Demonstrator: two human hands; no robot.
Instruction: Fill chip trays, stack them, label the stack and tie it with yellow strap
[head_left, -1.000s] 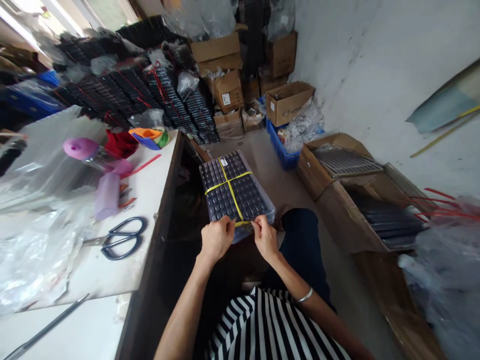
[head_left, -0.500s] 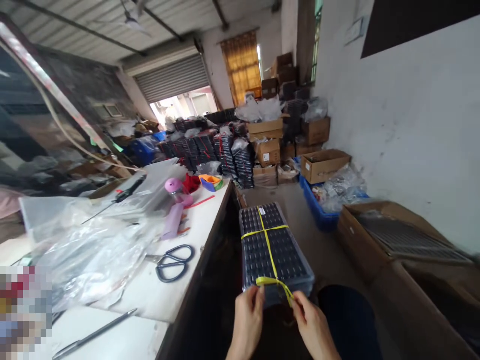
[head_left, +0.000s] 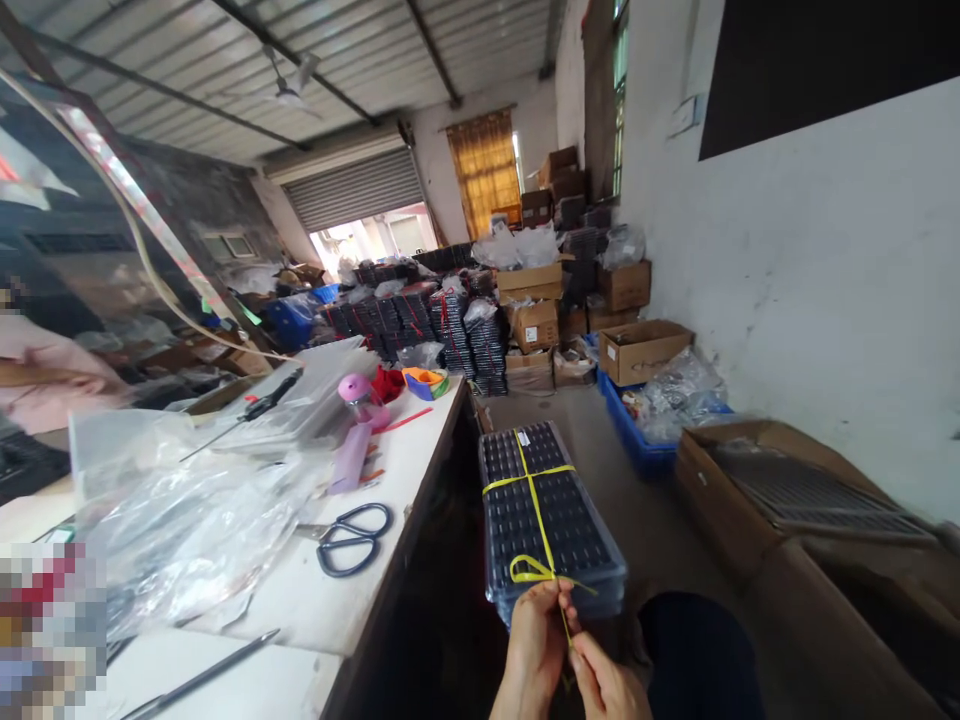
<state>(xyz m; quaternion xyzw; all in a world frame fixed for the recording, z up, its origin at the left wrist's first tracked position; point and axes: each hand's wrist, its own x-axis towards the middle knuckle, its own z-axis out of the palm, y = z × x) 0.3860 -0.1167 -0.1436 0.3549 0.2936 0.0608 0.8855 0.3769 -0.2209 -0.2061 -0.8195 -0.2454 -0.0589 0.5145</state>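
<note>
A stack of black trays in clear plastic (head_left: pixel 581 510) is bound crosswise with a yellow strap (head_left: pixel 538 510), which forms a loop near the stack's front edge. My left hand (head_left: pixel 536 640) is at that edge, its fingers pinched on the strap just below the loop. Lower and to the right, my right hand (head_left: pixel 604 680) pinches a hanging end of the same strap. The two hands are close together, fingertips nearly touching.
Left, a white table (head_left: pixel 300 640) bears scissors (head_left: pixel 352 540), plastic bags (head_left: pixel 202 540), a pen (head_left: pixel 202 675) and a pink bottle (head_left: pixel 362 400). Right are a blue crate (head_left: pixel 649 450) and open cartons (head_left: pixel 720 520). A person in pink (head_left: pixel 52 370) is far left.
My left hand has moved right to the strap below the loop. My right hand has come down and inward, pinching a hanging strap end. The camera view has tilted up slightly.
</note>
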